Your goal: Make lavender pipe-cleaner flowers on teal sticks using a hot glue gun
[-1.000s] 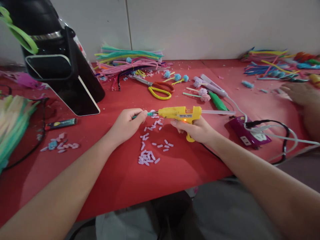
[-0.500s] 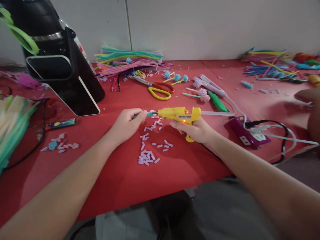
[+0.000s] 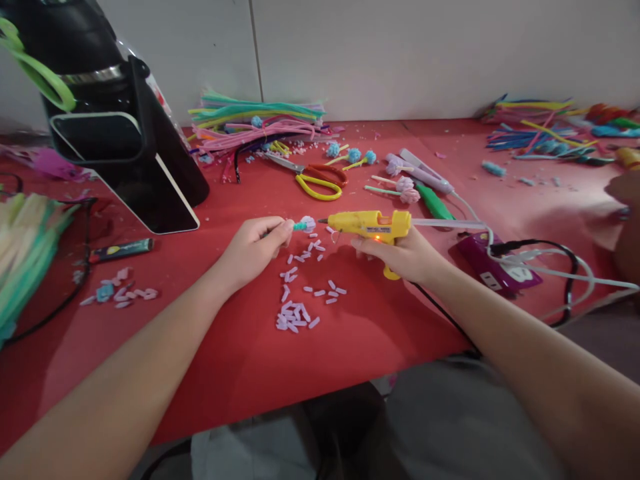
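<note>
Between its thumb and fingers, my left hand (image 3: 263, 243) pinches a teal pipe-cleaner stem (image 3: 299, 227). A small pale-lilac flower head (image 3: 309, 224) tops that stem at its right end. My right hand (image 3: 400, 253) is wrapped round a yellow hot glue gun (image 3: 367, 223), its orange light lit and a clear glue stick (image 3: 443, 224) standing out of its back. The nozzle points left, a short gap away from the flower head. Below the hands, short lilac pipe-cleaner pieces (image 3: 293, 315) lie loose and in a small heap on the red table (image 3: 240, 373).
Scissors (image 3: 320, 180), small finished flowers (image 3: 355, 157) and a lilac corded tool (image 3: 425, 172) lie behind the hands. A purple power strip (image 3: 493, 263) with cables sits right. A large black bottle (image 3: 125, 120) stands left. Another person's hand (image 3: 625, 200) is at the right edge.
My right hand has drawn the glue gun a little to the right, so its nozzle has come away from the flower head. My left hand has stayed nearly still.
</note>
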### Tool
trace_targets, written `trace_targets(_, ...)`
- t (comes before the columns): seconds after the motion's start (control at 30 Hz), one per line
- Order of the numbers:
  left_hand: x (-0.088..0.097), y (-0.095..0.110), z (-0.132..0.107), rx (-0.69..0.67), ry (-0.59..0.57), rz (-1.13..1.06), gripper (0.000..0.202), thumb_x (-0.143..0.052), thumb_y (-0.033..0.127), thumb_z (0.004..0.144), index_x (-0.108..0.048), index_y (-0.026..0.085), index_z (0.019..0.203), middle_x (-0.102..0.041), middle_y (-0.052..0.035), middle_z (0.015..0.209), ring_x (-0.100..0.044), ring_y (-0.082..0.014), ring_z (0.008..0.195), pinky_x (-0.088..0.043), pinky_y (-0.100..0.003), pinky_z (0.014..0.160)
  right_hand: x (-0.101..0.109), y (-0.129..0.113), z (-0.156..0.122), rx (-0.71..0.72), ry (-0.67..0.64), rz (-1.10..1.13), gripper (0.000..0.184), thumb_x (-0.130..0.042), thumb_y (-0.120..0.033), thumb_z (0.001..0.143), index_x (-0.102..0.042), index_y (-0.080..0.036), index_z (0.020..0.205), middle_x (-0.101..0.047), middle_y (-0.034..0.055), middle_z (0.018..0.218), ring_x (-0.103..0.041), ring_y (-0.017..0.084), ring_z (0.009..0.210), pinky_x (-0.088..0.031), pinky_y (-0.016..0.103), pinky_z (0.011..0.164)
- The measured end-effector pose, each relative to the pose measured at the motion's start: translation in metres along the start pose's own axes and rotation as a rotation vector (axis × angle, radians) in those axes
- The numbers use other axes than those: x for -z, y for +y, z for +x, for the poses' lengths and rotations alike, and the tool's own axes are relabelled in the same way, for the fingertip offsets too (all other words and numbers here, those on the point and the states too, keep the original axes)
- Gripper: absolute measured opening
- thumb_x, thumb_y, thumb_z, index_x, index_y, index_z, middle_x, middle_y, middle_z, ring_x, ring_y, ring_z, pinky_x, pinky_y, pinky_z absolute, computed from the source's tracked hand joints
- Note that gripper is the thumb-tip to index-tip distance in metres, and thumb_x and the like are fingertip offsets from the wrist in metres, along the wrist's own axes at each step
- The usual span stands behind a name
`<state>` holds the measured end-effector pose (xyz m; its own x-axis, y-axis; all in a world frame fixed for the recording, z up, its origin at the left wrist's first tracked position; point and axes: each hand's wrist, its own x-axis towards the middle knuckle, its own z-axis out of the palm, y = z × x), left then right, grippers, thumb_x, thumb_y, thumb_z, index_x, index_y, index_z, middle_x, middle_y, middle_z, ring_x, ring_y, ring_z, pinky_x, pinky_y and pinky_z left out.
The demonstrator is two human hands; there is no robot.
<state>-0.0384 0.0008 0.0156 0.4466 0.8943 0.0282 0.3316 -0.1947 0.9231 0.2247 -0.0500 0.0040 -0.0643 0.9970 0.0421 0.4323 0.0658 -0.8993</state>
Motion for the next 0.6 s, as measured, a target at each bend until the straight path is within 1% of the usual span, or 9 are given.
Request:
trace_targets(0.03, 0.0, 0.0, 0.0, 0.001, -0.004, -0.015, 0.04, -0.051, 0.042, 0.098, -0.045, 0.019, 0.066, -0.034, 0.0055, 0.056, -0.028, -0.0075, 0.049, -0.022, -0.025, 0.047, 0.003, 0.0, 0.0, 0.016, 0.024, -0.031, 0.026, -0.071, -0.047, 0.084, -0.071, -0.021, 0.085, -0.069, 0.0033, 0.077, -0.06, 0.018, 0.068, -0.049, 0.032, 0.061)
trace_targets(0.1, 0.0, -0.001, 0.001, 0.011, -0.016, -0.042, 0.039, -0.052, 0.043, 0.097, -0.049, 0.018, 0.067, -0.034, 0.0056, 0.056, -0.028, -0.0073, 0.048, -0.021, -0.024, 0.047, 0.01, 0.001, 0.0, 0.041, 0.102, -0.096, 0.033, -0.07, -0.05, 0.086, -0.075, -0.022, 0.101, -0.072, 0.004, 0.086, -0.063, 0.02, 0.073, -0.051, 0.034, 0.066)
trace_targets(0.17, 0.0, -0.002, 0.001, 0.021, -0.024, -0.067, 0.037, -0.052, 0.043, 0.097, -0.053, 0.018, 0.07, -0.034, 0.0057, 0.055, -0.028, -0.0072, 0.047, -0.021, -0.024, 0.046, 0.015, 0.003, 0.002, 0.039, 0.177, -0.149, 0.04, -0.072, -0.053, 0.085, -0.075, -0.02, 0.107, -0.072, 0.0049, 0.086, -0.063, 0.02, 0.073, -0.051, 0.034, 0.066)
trace_targets(0.27, 0.0, -0.003, 0.002, 0.03, -0.015, -0.088, 0.036, -0.052, 0.042, 0.098, -0.055, 0.018, 0.071, -0.035, 0.0055, 0.055, -0.028, -0.0071, 0.047, -0.021, -0.024, 0.046, 0.018, 0.008, 0.009, 0.027, 0.23, -0.224, 0.042, -0.077, -0.055, 0.077, -0.074, -0.017, 0.095, -0.069, 0.0046, 0.078, -0.059, 0.019, 0.067, -0.047, 0.033, 0.061)
trace_targets(0.33, 0.0, -0.004, 0.002, 0.036, -0.01, -0.093, 0.036, -0.052, 0.042, 0.098, -0.055, 0.018, 0.072, -0.036, 0.0053, 0.055, -0.029, -0.007, 0.047, -0.021, -0.024, 0.046, 0.019, 0.011, 0.013, 0.027, 0.22, -0.303, 0.041, -0.079, -0.056, 0.075, -0.07, -0.017, 0.086, -0.065, 0.0025, 0.072, -0.056, 0.017, 0.063, -0.043, 0.033, 0.059)
trace_targets(0.4, 0.0, -0.005, 0.003, 0.039, -0.005, -0.098, 0.036, -0.052, 0.042, 0.098, -0.056, 0.017, 0.072, -0.036, 0.0051, 0.055, -0.029, -0.0069, 0.047, -0.021, -0.024, 0.046, 0.023, 0.012, 0.014, -0.004, 0.197, -0.43, 0.042, -0.079, -0.058, 0.074, -0.066, -0.019, 0.08, -0.06, 0.0007, 0.068, -0.052, 0.016, 0.059, -0.039, 0.032, 0.057)
trace_targets(0.47, 0.0, -0.006, 0.003, 0.038, -0.003, -0.1, 0.036, -0.053, 0.042, 0.098, -0.056, 0.017, 0.072, -0.036, 0.005, 0.055, -0.029, -0.0069, 0.047, -0.022, -0.024, 0.046, 0.034, 0.012, 0.008, -0.072, 0.181, -0.593, 0.048, -0.081, -0.064, 0.069, -0.063, -0.021, 0.076, -0.058, 0.0002, 0.064, -0.049, 0.016, 0.055, -0.036, 0.032, 0.053)
trace_targets(0.53, 0.0, -0.006, 0.003, 0.039, -0.001, -0.096, 0.036, -0.053, 0.042, 0.098, -0.056, 0.018, 0.072, -0.037, 0.0051, 0.055, -0.029, -0.0069, 0.047, -0.022, -0.024, 0.046, 0.049, 0.009, -0.003, -0.126, 0.158, -0.717, 0.054, -0.083, -0.07, 0.063, -0.059, -0.023, 0.069, -0.056, 0.0, 0.059, -0.046, 0.014, 0.049, -0.032, 0.031, 0.048)
trace_targets(0.6, -0.001, -0.006, 0.003, 0.038, 0.001, -0.086, 0.036, -0.053, 0.043, 0.098, -0.056, 0.017, 0.072, -0.038, 0.0049, 0.056, -0.03, -0.007, 0.048, -0.022, -0.024, 0.046, 0.063, 0.003, -0.016, -0.064, 0.136, -0.665, 0.056, -0.085, -0.068, 0.062, -0.052, -0.024, 0.055, -0.049, -0.0022, 0.048, -0.038, 0.011, 0.04, -0.026, 0.03, 0.042)
